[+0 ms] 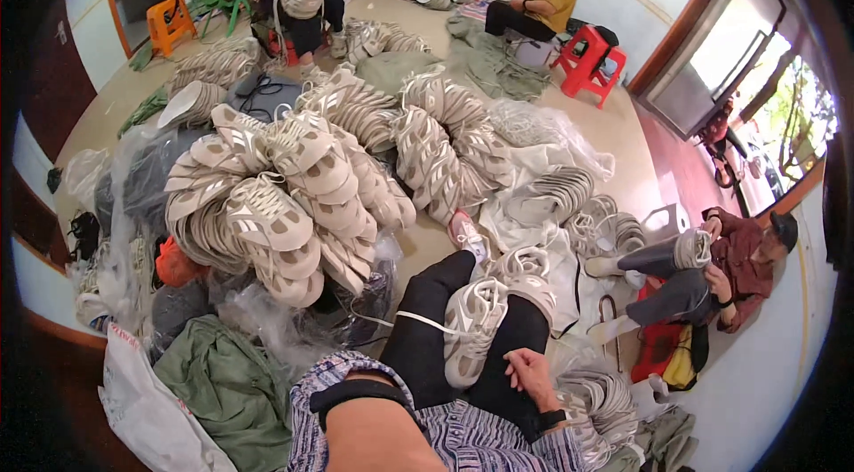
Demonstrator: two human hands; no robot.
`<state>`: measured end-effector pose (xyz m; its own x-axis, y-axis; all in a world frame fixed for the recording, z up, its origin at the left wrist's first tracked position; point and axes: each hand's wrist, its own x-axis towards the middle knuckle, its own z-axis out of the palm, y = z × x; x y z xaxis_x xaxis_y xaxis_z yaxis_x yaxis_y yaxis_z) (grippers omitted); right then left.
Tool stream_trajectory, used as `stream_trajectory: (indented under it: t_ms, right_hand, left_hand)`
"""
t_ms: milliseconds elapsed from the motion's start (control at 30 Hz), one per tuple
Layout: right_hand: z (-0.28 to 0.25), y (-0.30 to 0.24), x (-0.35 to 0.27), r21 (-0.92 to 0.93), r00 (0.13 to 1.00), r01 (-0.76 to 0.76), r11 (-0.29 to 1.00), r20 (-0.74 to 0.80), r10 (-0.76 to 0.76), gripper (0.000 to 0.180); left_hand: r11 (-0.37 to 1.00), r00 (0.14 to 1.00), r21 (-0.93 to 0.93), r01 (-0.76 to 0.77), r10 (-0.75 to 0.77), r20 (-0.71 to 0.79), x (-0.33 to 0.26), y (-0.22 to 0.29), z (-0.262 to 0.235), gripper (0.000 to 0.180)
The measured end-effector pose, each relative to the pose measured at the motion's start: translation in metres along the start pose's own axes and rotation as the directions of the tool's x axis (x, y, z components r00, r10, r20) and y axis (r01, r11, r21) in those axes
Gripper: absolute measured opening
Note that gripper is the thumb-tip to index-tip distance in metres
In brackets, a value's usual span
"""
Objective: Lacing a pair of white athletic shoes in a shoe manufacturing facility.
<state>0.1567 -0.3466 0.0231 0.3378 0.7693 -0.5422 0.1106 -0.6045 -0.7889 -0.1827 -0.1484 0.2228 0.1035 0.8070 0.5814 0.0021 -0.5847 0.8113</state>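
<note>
A beige sneaker upper [474,330] with white laces rests between my thighs, toe toward me. One loose lace [420,321] stretches from it leftward past my leg. Close beside the sneaker, over my thigh, my right hand [531,374] has its fingers curled in; whether anything thin is in them cannot be made out. My left forearm [382,436], with a dark band round it, bends up close at the lower edge, and its hand is out of view. Another beige sneaker upper [531,291] lies by my right knee.
A large heap of nested sneaker uppers [276,205] stands left ahead, more stacks [445,143] beyond it. Green cloth [227,383] and a white sack [156,410] lie at left. A co-worker [738,267] sits at right holding an upper; others sit farther back near a red stool [592,63].
</note>
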Motion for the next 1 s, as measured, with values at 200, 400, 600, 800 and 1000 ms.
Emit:
stream_trajectory:
  t_ms: [200, 400, 600, 800, 1000]
  right_hand:
    - [-0.002, -0.016, -0.008, -0.040, 0.999, -0.016, 0.999, -0.051, 0.014, 0.021]
    - [-0.007, -0.014, 0.001, 0.023, 0.999, -0.007, 1.000, -0.035, 0.007, 0.022]
    - [-0.008, -0.004, -0.004, -0.038, 0.995, 0.019, 0.999, -0.095, -0.023, 0.022]
    - [-0.002, -0.006, -0.001, 0.001, 0.999, 0.003, 1.000, -0.047, -0.003, 0.022]
    - [-0.002, -0.004, 0.000, 0.004, 1.000, 0.007, 1.000, -0.026, -0.007, 0.020]
  left_hand:
    - [0.998, 0.996, 0.023, 0.050, -0.052, 0.074, -0.009, -0.002, -0.011, 0.016]
    - [0.998, 0.999, 0.056, -0.005, 0.003, 0.046, 0.002, 0.006, 0.004, 0.016]
    - [0.996, 0.989, 0.089, -0.003, -0.011, 0.147, 0.004, 0.009, -0.003, 0.016]
    - [0.999, 0.985, 0.046, -0.016, 0.008, 0.175, 0.004, 0.006, 0.022, 0.017]
    - [0.999, 0.977, 0.009, -0.032, 0.030, 0.213, 0.002, 0.010, 0.045, 0.017]
